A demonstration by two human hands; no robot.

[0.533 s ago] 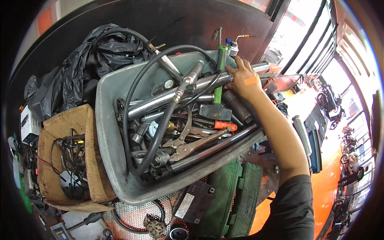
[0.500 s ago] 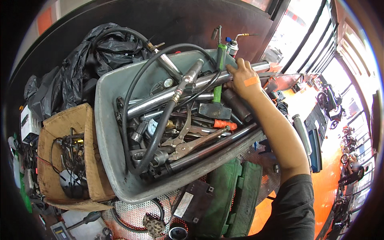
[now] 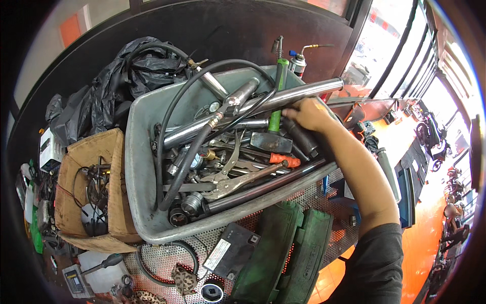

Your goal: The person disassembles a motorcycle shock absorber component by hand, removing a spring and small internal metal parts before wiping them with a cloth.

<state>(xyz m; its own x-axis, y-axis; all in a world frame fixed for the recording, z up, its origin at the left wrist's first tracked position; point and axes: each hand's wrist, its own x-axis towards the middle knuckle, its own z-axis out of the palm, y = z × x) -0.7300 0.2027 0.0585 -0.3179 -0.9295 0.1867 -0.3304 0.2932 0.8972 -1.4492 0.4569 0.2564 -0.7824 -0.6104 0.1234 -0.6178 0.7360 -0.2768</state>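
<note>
My right hand reaches into the grey plastic tub from the right, just under a long chrome tube. Its fingers curl over the upper end of a dark metal tube; some fingertips are hidden. Close to them stands the green handle of a hammer, whose steel head lies among the tools. A black hose loops over the heap. Locking pliers and an orange-handled tool lie below the hammer. My left hand is out of view.
A cardboard box of cables stands left of the tub, black plastic bags behind it. In front lie a black battery and a green case on perforated metal. A gas torch stands at the far rim.
My right hand has let go of the chrome tube and dropped below it to the dark tube. The hose loop has shifted left at its lower end. The view has moved slightly.
</note>
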